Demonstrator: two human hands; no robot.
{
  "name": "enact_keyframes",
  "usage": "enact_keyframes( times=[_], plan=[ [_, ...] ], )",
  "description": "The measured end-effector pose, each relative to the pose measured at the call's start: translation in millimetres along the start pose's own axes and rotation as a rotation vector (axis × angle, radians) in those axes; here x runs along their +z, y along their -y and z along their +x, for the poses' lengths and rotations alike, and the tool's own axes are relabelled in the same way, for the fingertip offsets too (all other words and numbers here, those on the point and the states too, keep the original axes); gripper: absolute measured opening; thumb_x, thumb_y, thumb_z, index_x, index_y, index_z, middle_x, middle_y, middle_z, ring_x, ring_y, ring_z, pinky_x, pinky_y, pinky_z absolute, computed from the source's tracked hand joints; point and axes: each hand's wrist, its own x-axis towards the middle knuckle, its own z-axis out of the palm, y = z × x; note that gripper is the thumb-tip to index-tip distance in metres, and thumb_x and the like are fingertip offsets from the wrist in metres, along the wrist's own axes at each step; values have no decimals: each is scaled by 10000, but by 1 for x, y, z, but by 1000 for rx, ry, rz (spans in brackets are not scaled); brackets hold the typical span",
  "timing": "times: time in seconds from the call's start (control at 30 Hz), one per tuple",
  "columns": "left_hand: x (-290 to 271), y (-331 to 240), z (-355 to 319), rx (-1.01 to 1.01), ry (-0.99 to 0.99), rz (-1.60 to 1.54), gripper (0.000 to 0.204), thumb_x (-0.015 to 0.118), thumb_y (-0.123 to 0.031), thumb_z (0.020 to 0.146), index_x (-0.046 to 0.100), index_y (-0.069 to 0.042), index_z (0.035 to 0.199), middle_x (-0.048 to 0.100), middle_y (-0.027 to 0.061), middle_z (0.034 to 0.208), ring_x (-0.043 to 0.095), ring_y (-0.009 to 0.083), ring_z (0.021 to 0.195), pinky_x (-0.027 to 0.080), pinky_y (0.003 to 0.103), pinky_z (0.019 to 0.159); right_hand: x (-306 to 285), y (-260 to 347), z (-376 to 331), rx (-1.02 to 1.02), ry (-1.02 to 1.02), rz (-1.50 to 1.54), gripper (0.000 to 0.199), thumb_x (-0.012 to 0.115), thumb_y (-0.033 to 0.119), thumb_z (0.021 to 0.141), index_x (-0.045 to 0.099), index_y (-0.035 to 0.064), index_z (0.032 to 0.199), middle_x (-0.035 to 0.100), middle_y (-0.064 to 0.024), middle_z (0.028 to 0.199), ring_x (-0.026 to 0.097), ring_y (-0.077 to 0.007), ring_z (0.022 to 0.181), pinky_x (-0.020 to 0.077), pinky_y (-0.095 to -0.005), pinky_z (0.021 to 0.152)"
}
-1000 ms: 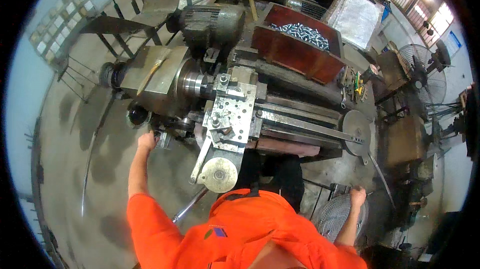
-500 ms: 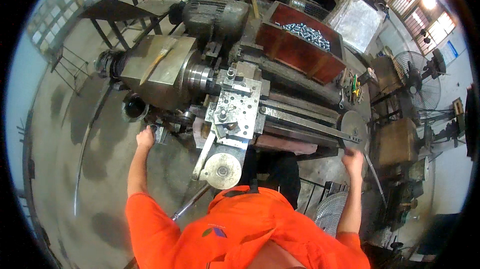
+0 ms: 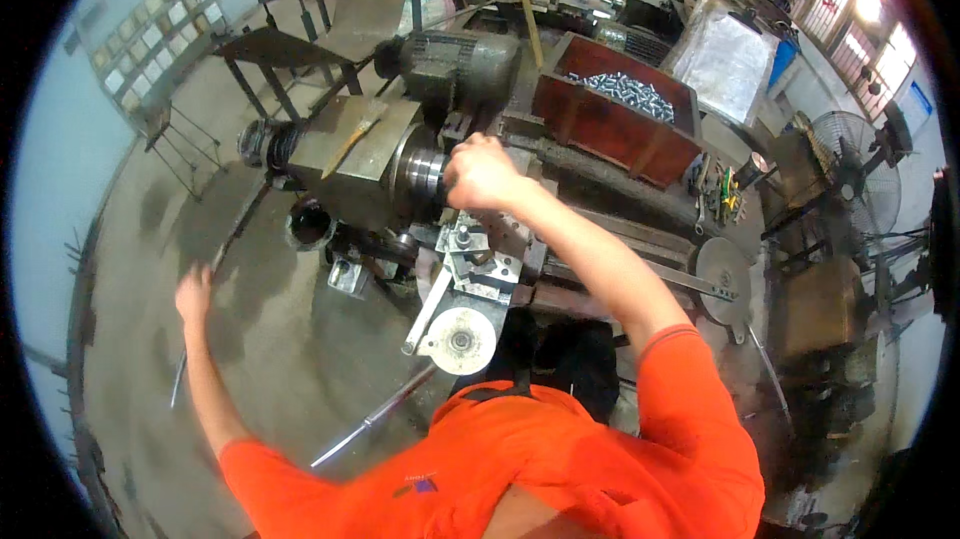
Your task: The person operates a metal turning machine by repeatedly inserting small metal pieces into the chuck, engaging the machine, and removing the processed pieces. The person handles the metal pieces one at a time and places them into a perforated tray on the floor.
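Right hand [image 3: 480,174] curls at the lathe spindle [image 3: 424,172], left hand [image 3: 195,294] by a long rod [image 3: 245,215]; whether either grips cannot be told. Orange shirt [image 3: 600,454] bears a printed emblem [image 3: 416,487].

Bright glare, dark rim

White glare sits beside the barred window [image 3: 893,57] at upper right. The pale sheet [image 3: 725,59] shines; the floor [image 3: 300,369] is dimmer, with dark patches. The left hand [image 3: 195,296] looks slightly soft, the left wall [image 3: 50,189] bends, and the corners are black.
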Motion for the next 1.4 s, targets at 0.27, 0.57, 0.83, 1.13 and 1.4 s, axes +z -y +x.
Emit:
enact_keyframes(
  times=[0.27,0.57,0.83,1.13,1.4],
  plan=[
    [-30,-119,-137,-235,-31,-186,475,541,-489,779,597,-52,956,618,180,772,590,372,750,449,439,671,16,0,20,49,156,-124,327,620,251,549,670,107,838,645,-80,856,569,-241,933,344,-468,880],
    [-36,-86,-121,35,203,-242,322,681,-246,705,547,5,857,577,186,676,566,369,683,444,440,612,-75,-75,-48,442,-267,146,249,606,309,541,689,111,668,624,-134,676,611,-291,677,488,-374,716],
    [4,-113,-40,42,532,-1137,187,633,-129,760,540,11,842,544,49,624,538,136,539,437,267,502,-92,-169,-171,309,-816,65,460,599,218,551,639,88,990,466,-152,1254,464,-344,1091,406,-385,909],
    [58,-73,-47,-60,457,-931,354,625,-346,805,544,-2,794,514,53,557,493,125,449,380,252,419,50,-121,-601,1556,-102,-84,336,571,137,579,641,37,891,633,-163,857,613,-295,763,486,-366,666],
    [78,-92,-29,-115,474,-898,380,634,-368,792,545,1,800,527,57,573,502,128,459,393,254,429,157,76,-705,1927,-105,346,265,574,269,641,664,57,771,636,-173,814,614,-338,753,499,-387,717]
  ],
)
